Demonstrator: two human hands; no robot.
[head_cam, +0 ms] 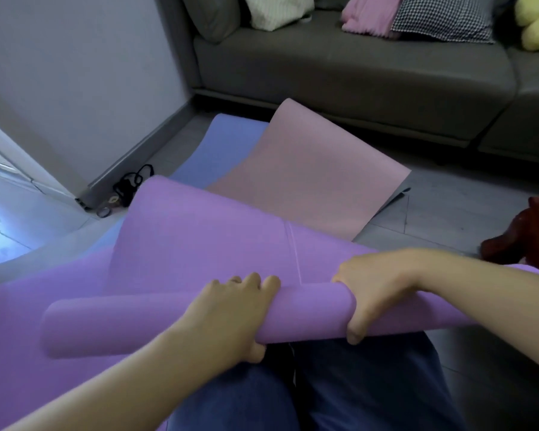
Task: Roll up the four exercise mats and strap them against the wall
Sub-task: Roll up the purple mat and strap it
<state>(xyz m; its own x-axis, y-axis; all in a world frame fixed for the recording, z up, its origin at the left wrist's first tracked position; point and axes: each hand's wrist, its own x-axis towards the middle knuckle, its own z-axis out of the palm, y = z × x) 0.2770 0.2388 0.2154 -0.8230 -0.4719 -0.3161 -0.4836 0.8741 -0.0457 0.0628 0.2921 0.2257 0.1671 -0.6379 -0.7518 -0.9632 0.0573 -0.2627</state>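
Note:
A purple mat (184, 244) lies across my knees, its near end wound into a roll (131, 325). My left hand (227, 315) grips the roll at its middle, fingers over the top and thumb underneath. Just to the right, my right hand (371, 290) clasps the same roll. The rest of the purple mat rises loosely toward the wall. Beyond it a pink mat (302, 169) lies flat over a blue mat (227, 135), with a grey mat's corner (392, 199) showing under the pink one. Black straps (128, 188) lie in a heap at the skirting board.
A grey sofa (339, 73) with cushions stands at the back, close to the mats' far ends. The white wall (75, 73) runs along the left. A dark red object (526, 234) sits on the floor at the right. My blue-trousered legs (339, 393) are below the roll.

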